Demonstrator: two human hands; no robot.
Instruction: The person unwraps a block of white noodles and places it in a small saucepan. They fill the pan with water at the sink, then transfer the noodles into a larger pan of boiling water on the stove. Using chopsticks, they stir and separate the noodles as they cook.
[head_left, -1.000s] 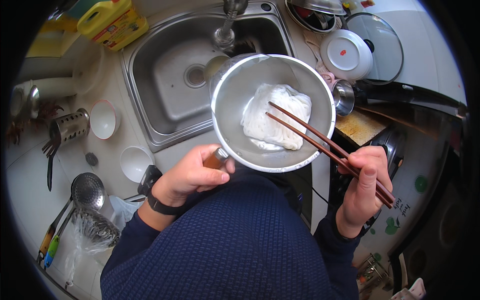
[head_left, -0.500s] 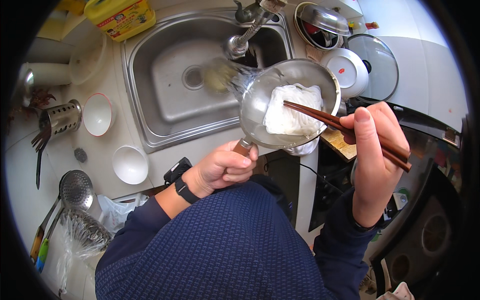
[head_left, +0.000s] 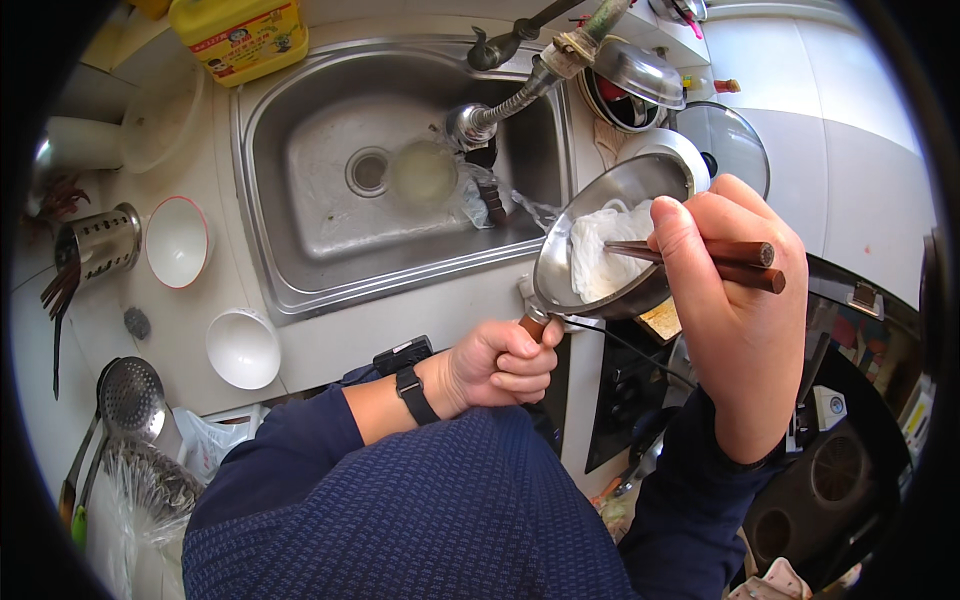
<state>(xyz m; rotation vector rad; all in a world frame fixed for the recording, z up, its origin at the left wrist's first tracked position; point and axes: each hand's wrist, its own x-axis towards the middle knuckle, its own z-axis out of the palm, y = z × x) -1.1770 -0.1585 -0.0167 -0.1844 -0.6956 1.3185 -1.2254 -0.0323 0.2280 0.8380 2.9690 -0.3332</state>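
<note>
We look down on a white kitchen counter [head_left: 318, 345], a steel sink [head_left: 285, 299] set into it. On the sink's left we find a plain white bowl [head_left: 245, 350] near a red-rimmed bowl [head_left: 180, 242], the two apart. Farther left, a small grey lump [head_left: 137, 322] sits near a perforated metal utensil holder [head_left: 106, 243]. We spot a yellow jug [head_left: 240, 38] by the sink's far left corner.

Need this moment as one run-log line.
left hand: gripping pot handle | right hand: holding chopsticks, tips at white noodles | pot: tilted toward sink, noodles inside
</note>
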